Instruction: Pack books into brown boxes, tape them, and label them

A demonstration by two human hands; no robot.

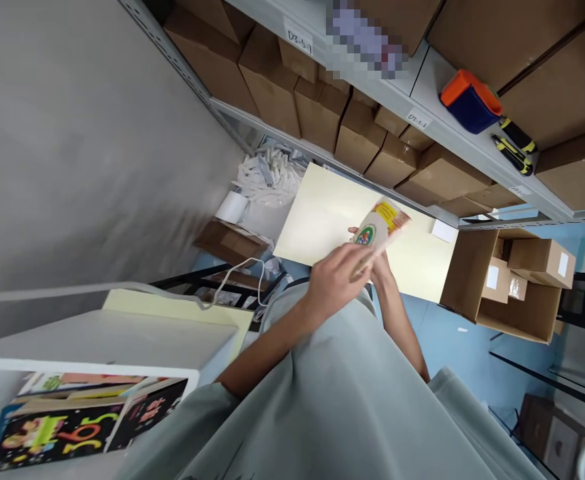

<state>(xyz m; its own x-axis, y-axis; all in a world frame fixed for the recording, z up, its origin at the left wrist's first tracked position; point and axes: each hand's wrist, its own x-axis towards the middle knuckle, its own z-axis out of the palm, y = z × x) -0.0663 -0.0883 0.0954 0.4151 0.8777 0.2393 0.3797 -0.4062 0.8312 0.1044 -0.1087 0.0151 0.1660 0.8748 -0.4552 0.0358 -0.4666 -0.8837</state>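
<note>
Both my hands are raised in front of my grey shirt and hold one small printed packet (380, 225), cream with a round green-and-red badge and a yellow-and-orange end. My left hand (333, 278) is wrapped round its near end, with its back towards me. My right hand (380, 265) sits mostly behind the left hand and the packet; a thumb tip shows at the packet's edge. A cream tabletop (322, 217) lies beyond the hands.
A metal shelf rack (437, 87) carries rows of brown cartons, an orange-and-blue tool (470, 101) and a yellow-black cutter (513, 155). An open carton (515, 287) holding smaller boxes stands at the right. Colourful printed boxes (77, 420) lie on a white surface, lower left.
</note>
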